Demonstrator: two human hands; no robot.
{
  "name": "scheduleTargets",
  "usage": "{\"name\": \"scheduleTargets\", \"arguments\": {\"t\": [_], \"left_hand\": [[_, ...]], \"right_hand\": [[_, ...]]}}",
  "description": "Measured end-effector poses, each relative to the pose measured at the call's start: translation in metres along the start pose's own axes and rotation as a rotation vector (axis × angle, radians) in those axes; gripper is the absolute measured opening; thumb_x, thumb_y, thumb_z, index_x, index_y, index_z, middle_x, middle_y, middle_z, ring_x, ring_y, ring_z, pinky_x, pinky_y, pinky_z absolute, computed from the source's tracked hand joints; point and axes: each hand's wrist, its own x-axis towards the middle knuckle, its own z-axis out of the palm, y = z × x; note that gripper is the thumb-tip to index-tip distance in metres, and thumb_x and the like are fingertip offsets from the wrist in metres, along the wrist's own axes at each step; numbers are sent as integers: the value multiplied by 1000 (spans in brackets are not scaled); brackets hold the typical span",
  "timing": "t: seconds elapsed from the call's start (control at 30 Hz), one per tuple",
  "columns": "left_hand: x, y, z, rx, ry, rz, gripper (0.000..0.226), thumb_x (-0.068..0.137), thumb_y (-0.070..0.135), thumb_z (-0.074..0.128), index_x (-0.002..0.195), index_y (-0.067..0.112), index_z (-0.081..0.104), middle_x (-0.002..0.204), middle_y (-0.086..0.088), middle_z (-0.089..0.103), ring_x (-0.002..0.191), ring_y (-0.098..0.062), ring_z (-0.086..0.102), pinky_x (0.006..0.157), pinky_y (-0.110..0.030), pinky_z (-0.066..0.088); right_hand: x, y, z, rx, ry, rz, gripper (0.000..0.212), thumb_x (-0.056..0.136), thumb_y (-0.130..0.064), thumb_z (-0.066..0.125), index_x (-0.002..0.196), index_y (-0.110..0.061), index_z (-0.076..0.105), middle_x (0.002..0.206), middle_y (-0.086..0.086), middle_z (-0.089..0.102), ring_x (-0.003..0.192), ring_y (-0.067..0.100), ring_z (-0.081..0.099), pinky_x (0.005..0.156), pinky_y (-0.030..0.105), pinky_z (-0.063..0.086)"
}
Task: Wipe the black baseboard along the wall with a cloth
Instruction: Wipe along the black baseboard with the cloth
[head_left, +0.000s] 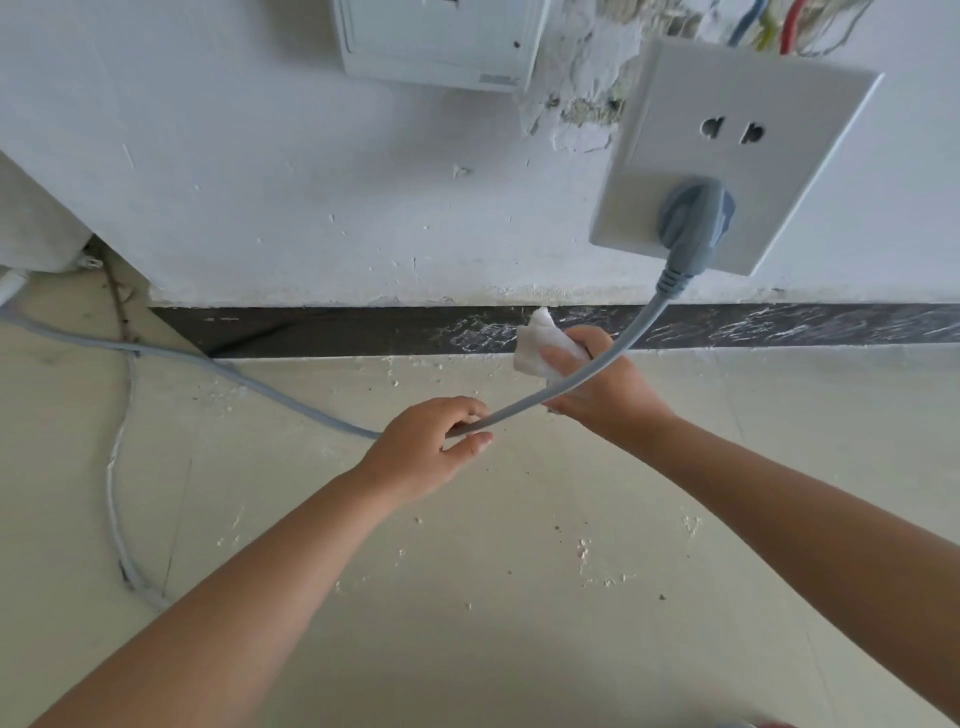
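from the head view, the plug (696, 218) could've been yanked from the outlet (737, 156) if the cord (582, 374) got tugged too hard. the cord was pinched in the left hand (421, 447), lifted clear. the cloth (540, 348) was bunched in the closed right hand (597, 384), pressed on the dusty black baseboard (363, 330) at floor level.

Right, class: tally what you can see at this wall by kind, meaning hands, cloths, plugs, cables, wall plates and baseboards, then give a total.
Hands: 2, left hand and right hand
Cloths: 1, white cloth
Plugs: 1, grey plug
Cables: 2, grey cable and thin cable
Wall plates: 2, socket plate and blank plate
Baseboards: 1, black baseboard
Total: 9
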Motion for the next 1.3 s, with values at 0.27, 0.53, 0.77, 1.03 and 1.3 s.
{"name": "scheduleTargets", "arguments": {"t": [0.27,0.53,0.77,1.03,1.3], "left_hand": [[-30,-16,-17,-21,-97,-44,18,85,30,59,80,13,61,77,-2,60,78,-20,58,72,-38,44],[-32,-19,-17,-139,-99,-76,17,85,30,59,84,14,64,83,-2,65,83,-17,61,77,-40,48],[-27,-22,-16,-224,-91,-112,15,84,29,59,85,15,65,83,-5,66,82,-20,61,81,-40,48],[-27,-22,-14,-259,-85,-127,12,84,31,58,72,31,59,66,11,57,64,-4,52,65,-24,41],[-31,-22,-23,-286,-86,-138,60,81,56,43,86,0,66,80,-14,67,86,-33,61,79,-40,46]], "right_hand": [[52,-30,18,-398,-75,-673,46,50,-6,89,91,1,70,86,20,67,64,31,64,56,37,56],[76,-22,19,-613,0,-782,35,69,-5,70,103,-11,70,81,8,61,58,18,60,53,23,49],[52,-21,25,-345,-41,-421,43,61,-8,81,101,3,67,65,22,55,49,29,55,47,36,53],[33,-25,43,-294,-137,-147,41,87,-32,57,122,-11,56,85,14,52,61,20,47,52,23,33],[43,-32,56,-84,-48,24,32,93,-20,49,124,-13,55,89,8,50,86,29,55,65,15,29]]}}
